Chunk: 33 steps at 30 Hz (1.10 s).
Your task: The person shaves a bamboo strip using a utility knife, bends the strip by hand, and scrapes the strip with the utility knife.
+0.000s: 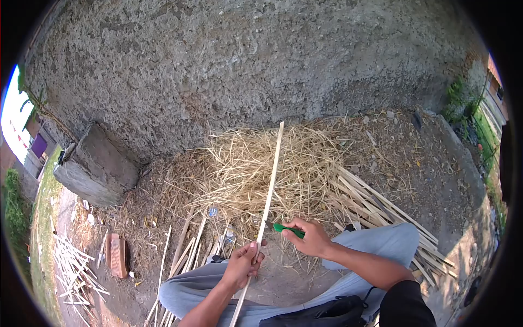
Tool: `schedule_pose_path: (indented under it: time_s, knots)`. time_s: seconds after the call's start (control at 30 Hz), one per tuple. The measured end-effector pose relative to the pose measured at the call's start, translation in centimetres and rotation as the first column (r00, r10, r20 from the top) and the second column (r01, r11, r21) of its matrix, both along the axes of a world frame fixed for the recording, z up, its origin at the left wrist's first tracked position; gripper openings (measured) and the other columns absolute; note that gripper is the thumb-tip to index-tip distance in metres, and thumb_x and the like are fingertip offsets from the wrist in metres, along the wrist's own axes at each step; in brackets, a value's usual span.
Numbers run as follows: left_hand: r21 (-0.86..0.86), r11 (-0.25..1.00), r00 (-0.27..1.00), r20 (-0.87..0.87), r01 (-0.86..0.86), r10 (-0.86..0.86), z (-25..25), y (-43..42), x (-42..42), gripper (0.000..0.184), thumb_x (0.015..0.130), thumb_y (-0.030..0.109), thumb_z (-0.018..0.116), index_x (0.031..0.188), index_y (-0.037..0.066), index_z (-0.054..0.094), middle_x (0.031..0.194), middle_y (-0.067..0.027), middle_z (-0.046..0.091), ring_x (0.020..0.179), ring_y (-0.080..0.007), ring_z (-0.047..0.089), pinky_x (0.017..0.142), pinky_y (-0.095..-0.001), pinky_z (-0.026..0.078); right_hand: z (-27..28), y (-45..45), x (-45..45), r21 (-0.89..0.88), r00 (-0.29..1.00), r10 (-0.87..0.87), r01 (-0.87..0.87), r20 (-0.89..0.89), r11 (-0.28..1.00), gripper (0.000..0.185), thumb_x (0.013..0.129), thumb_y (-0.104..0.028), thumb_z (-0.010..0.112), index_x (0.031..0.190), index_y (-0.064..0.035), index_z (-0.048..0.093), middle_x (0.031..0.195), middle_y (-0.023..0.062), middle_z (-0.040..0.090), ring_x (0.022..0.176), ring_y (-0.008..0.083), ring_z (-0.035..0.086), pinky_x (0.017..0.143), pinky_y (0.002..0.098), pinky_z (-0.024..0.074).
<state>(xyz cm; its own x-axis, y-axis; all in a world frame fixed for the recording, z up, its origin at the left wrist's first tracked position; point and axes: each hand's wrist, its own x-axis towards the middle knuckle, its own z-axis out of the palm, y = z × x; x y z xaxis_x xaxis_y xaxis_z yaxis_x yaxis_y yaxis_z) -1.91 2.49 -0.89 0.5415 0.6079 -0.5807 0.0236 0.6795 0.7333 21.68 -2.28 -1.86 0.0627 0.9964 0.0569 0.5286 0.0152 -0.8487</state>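
- My left grip [243, 265]: fingers clamped on the long stick [271, 182], which slants upward between my knees [402, 241].
- My right grip [309, 238]: closed around the green knife [288, 229], its blade [269, 223] at the stick's edge.
- Beyond: shavings [248, 169] heaped on the ground [436, 169], before the rough wall [261, 65].

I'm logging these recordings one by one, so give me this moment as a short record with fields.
Left hand: gripping a long pale strip
Right hand: holding a green-handled knife, blade at the strip
Strip angle: slanted, far end over the shavings pile
Other strips: right-hand bundle beside the knee; scattered heap at far left
Nearby: reddish block right of that heap
Backdrop: rough grey wall
Cut depth: cannot tell
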Motion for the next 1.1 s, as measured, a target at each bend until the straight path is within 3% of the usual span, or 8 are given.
schedule_pose_path:
  time_s: [0.07,0.13,0.27,0.33,0.6,0.9,1.1]
  knots:
    - [0.03,1.0,0.999,-0.035,-0.008,0.009,0.0,-0.4,0.6,0.034,0.107,0.027,0.037,0.116,0.001,0.056,0.072,-0.0014,0.048,0.05,-0.0071,0.038,0.042,-0.0209,0.03,-1.0,0.0,-0.3,0.061,1.0,0.012,-0.011,-0.023,0.998,0.03,0.09,-0.027,0.071,0.101,-0.001,0.064,0.101,0.0132,0.074,0.078,0.0225,0.072,0.07,0.0332,0.0564]
    - [0.06,0.998,0.997,-0.069,-0.016,0.02,0.3,-0.6,1.0,0.035,0.107,0.028,0.036,0.113,0.0,0.057,0.069,-0.0004,0.046,0.05,-0.0068,0.037,0.042,-0.0208,0.029,-2.0,-0.1,-0.4,0.17,0.998,0.059,-0.056,-0.009,0.984,0.031,0.092,-0.032,0.068,0.107,-0.0048,0.068,0.082,0.0108,0.073,0.06,0.0239,0.069,0.055,0.0338,0.0522]
    - [-0.06,0.997,0.999,-0.008,-0.051,0.051,0.1,-0.5,1.3,0.036,0.108,0.03,0.033,0.1,0.003,0.055,0.066,0.0009,0.043,0.048,-0.0079,0.035,0.042,-0.022,0.028,-2.6,-0.3,-1.0,0.245,0.994,0.105,-0.105,0.013,0.964,0.029,0.09,-0.03,0.07,0.101,-0.0036,0.069,0.089,0.0118,0.074,0.063,0.0239,0.07,0.055,0.0325,0.0538]
    - [-0.096,0.993,0.997,0.01,-0.073,0.074,-0.3,-0.5,1.4,0.036,0.108,0.031,0.033,0.097,0.004,0.054,0.065,0.0013,0.041,0.048,-0.0084,0.034,0.042,-0.0224,0.027,-2.9,-0.3,-1.5,0.402,0.994,0.108,-0.095,-0.009,0.91,0.025,0.089,-0.028,0.072,0.096,-0.0035,0.071,0.095,0.0117,0.074,0.064,0.0238,0.072,0.056,0.0319,0.0558]
    - [-0.107,0.993,0.995,0.089,-0.044,0.054,0.4,-1.1,1.7,0.031,0.108,0.032,0.033,0.091,0.009,0.047,0.061,0.0036,0.032,0.045,-0.0063,0.026,0.038,-0.0233,0.02,-2.1,-0.4,-1.8,0.363,0.99,0.089,-0.124,0.11,0.924,0.022,0.087,-0.026,0.072,0.093,-0.0051,0.073,0.094,0.0107,0.075,0.061,0.0226,0.071,0.05,0.0314,0.0547]
    - [0.022,0.995,0.992,0.085,-0.098,0.096,0.1,-1.8,2.3,0.029,0.107,0.031,0.035,0.09,0.009,0.045,0.058,0.0037,0.03,0.042,-0.0061,0.024,0.037,-0.0244,0.019,-0.9,-0.5,-1.9,0.377,0.979,0.042,-0.117,0.201,0.919,0.021,0.084,-0.026,0.075,0.096,-0.0087,0.075,0.079,0.006,0.074,0.051,0.0194,0.065,0.043,0.0308,0.0495]
    - [0.01,0.992,0.988,0.091,-0.124,0.122,0.5,-2.1,2.5,0.033,0.106,0.034,0.038,0.089,0.007,0.048,0.057,0.0044,0.031,0.04,-0.0062,0.026,0.036,-0.0246,0.019,-0.4,-0.4,-1.7,0.417,0.977,-0.01,-0.081,0.211,0.905,0.022,0.082,-0.026,0.077,0.097,-0.01,0.076,0.077,0.0059,0.073,0.05,0.0182,0.064,0.042,0.0299,0.0481]
